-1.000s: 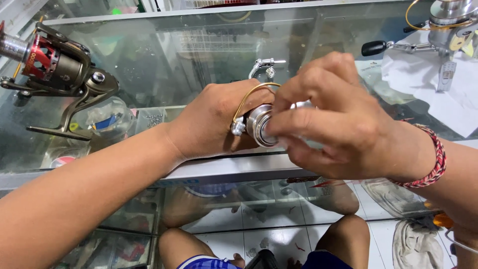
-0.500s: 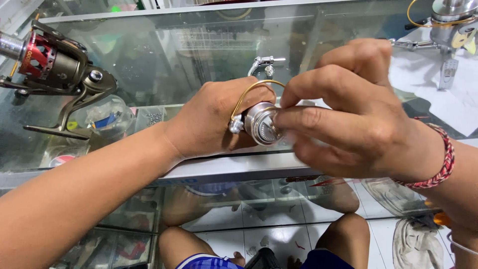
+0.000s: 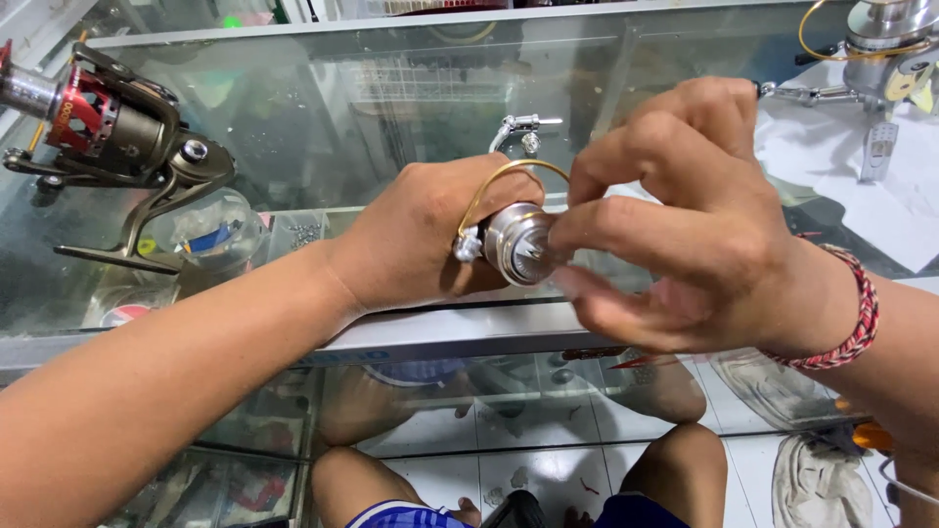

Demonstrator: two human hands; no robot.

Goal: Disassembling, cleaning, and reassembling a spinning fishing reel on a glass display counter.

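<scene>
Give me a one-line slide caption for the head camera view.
Left hand grips a silver fishing reel while right hand fingers its front, above a glass counter.

Glossy metal reel spool (image 3: 516,242); smooth glass counter (image 3: 323,147); braided cloth bracelet (image 3: 849,313).

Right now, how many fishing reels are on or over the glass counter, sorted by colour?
Silver reel with gold bail, held in the left hand, right hand on its front: 1
Red and dark grey reel, left on the glass counter: 1
Silver reel, top right: 1
Total: 3
</scene>
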